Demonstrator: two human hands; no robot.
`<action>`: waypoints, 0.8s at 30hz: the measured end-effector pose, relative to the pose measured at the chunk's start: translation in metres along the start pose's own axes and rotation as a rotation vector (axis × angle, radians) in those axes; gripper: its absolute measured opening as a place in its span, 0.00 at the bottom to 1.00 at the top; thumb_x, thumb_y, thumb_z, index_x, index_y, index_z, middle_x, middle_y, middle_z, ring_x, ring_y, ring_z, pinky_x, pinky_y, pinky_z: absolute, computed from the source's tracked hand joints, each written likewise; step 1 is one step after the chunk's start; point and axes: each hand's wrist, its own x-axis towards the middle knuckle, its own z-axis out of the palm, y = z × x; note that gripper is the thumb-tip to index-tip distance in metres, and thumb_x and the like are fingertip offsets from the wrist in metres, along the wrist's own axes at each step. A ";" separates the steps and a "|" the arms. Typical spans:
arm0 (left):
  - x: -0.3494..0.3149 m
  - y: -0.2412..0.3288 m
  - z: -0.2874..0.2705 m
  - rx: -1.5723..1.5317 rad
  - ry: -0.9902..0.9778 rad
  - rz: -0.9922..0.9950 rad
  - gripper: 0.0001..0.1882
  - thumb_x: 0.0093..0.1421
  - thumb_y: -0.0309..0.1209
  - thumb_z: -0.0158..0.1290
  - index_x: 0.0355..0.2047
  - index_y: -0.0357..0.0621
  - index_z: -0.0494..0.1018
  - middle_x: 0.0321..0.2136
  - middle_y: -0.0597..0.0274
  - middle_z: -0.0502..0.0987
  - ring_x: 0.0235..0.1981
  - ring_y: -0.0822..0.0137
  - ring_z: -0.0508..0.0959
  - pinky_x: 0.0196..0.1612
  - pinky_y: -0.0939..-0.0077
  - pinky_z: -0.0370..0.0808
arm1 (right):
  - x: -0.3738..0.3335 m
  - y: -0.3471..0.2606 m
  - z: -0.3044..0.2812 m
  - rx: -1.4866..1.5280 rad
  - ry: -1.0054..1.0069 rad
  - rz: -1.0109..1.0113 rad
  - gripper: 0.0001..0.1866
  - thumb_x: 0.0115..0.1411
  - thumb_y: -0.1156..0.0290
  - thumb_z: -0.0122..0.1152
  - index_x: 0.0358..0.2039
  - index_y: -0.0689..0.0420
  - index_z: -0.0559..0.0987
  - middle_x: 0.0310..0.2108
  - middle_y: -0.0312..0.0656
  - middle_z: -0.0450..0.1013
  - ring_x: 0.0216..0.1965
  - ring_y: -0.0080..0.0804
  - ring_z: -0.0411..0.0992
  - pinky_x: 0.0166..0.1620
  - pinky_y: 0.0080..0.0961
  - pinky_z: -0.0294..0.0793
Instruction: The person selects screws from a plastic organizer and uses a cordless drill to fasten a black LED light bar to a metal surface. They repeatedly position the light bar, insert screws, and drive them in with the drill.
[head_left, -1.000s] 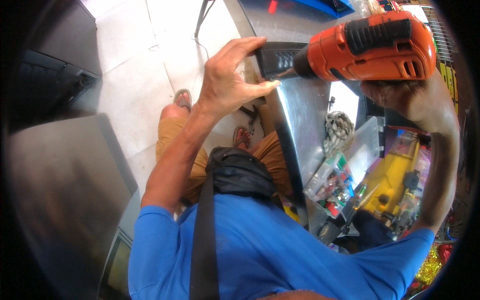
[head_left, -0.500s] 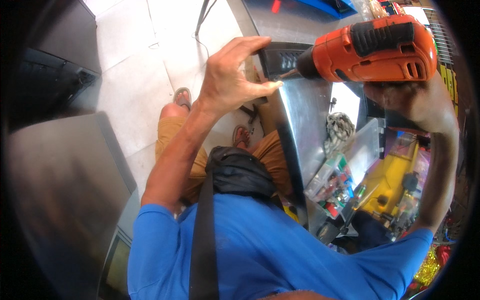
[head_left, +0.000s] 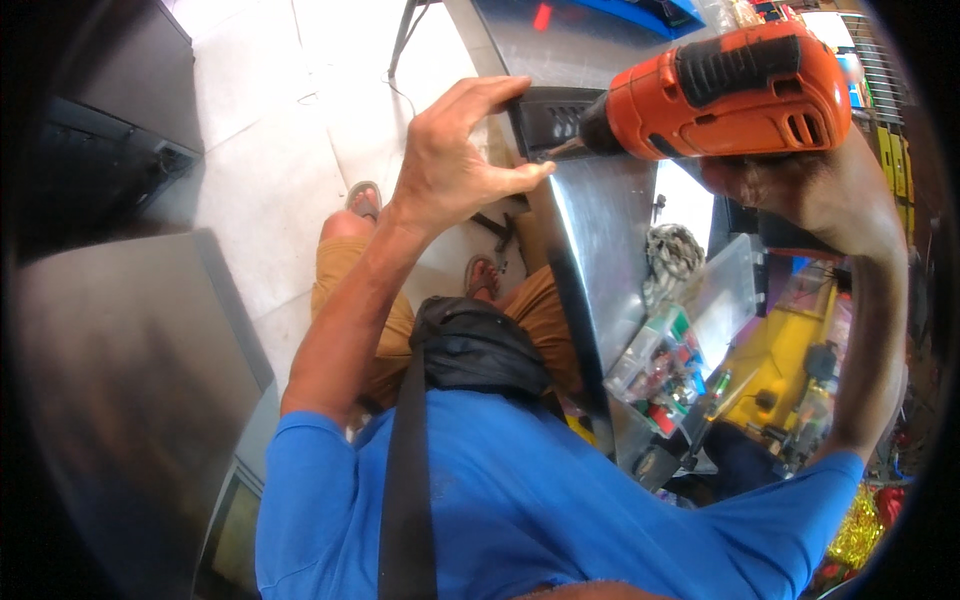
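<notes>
My right hand (head_left: 790,190) is wrapped round the grip of an orange and black cordless drill (head_left: 730,95), held level at the upper right with its chuck to the left. The thin bit (head_left: 565,150) reaches the near side of a black slotted part (head_left: 550,120), close to my left thumb. My left hand (head_left: 450,155) clasps that part at its left end, fingers along the far edge and thumb along the near edge. The part is over the corner of a metal-topped table (head_left: 590,240). Whether the bit's tip is inside it, I cannot tell.
On the table lie a bundled grey cloth (head_left: 675,255) and a clear organiser box (head_left: 655,370) of small parts. Beside it is a yellow tray (head_left: 780,365) with tools. A blue tray (head_left: 655,15) lies at the back. Grey cabinets (head_left: 140,350) stand on the left.
The drill and my right hand have shifted a little to the left. My left hand and the black slotted part have moved slightly left with them.
</notes>
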 end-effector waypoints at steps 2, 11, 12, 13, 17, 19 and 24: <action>0.000 0.001 0.000 0.004 -0.002 -0.002 0.37 0.41 0.34 0.75 0.53 0.35 0.78 0.47 0.49 0.82 0.49 0.58 0.83 0.56 0.67 0.82 | 0.000 0.000 0.000 -0.045 0.012 0.017 0.24 0.50 0.78 0.75 0.50 0.58 0.82 0.39 0.44 0.84 0.41 0.33 0.83 0.47 0.34 0.84; 0.000 0.000 0.000 -0.015 0.004 -0.001 0.37 0.40 0.32 0.75 0.53 0.36 0.78 0.47 0.51 0.82 0.49 0.59 0.83 0.56 0.68 0.81 | -0.001 -0.011 -0.001 -0.139 0.020 0.099 0.21 0.50 0.75 0.76 0.46 0.58 0.83 0.33 0.39 0.82 0.35 0.28 0.81 0.41 0.30 0.82; 0.000 0.000 0.000 -0.016 0.006 0.000 0.37 0.40 0.32 0.75 0.53 0.36 0.78 0.47 0.51 0.82 0.49 0.59 0.83 0.56 0.68 0.81 | -0.001 -0.012 -0.001 -0.166 0.016 0.094 0.21 0.50 0.75 0.76 0.46 0.58 0.83 0.33 0.39 0.82 0.35 0.28 0.81 0.41 0.30 0.82; -0.001 -0.001 0.000 -0.016 0.008 0.000 0.37 0.39 0.31 0.75 0.53 0.36 0.78 0.48 0.51 0.82 0.49 0.59 0.83 0.56 0.68 0.81 | -0.001 -0.012 -0.002 -0.192 0.012 0.089 0.20 0.50 0.75 0.76 0.46 0.58 0.83 0.33 0.39 0.82 0.34 0.28 0.81 0.41 0.30 0.82; -0.004 -0.001 -0.004 0.010 0.018 -0.016 0.37 0.39 0.31 0.75 0.53 0.36 0.78 0.47 0.51 0.82 0.49 0.59 0.83 0.56 0.69 0.81 | 0.004 -0.006 -0.001 -0.167 -0.019 0.058 0.20 0.50 0.74 0.76 0.46 0.58 0.84 0.33 0.39 0.82 0.34 0.27 0.81 0.40 0.30 0.82; 0.000 0.000 0.000 -0.011 0.012 0.004 0.37 0.39 0.31 0.75 0.53 0.36 0.78 0.47 0.51 0.82 0.49 0.59 0.83 0.56 0.69 0.81 | -0.001 -0.010 -0.003 -0.150 -0.007 0.106 0.20 0.51 0.73 0.76 0.46 0.58 0.84 0.33 0.39 0.82 0.34 0.27 0.81 0.40 0.30 0.82; 0.000 0.000 -0.001 0.003 0.010 0.007 0.37 0.40 0.32 0.75 0.53 0.36 0.78 0.47 0.51 0.82 0.49 0.58 0.83 0.55 0.68 0.81 | -0.002 -0.005 -0.003 -0.200 0.009 0.036 0.20 0.51 0.73 0.76 0.46 0.58 0.84 0.33 0.40 0.83 0.33 0.28 0.81 0.40 0.30 0.82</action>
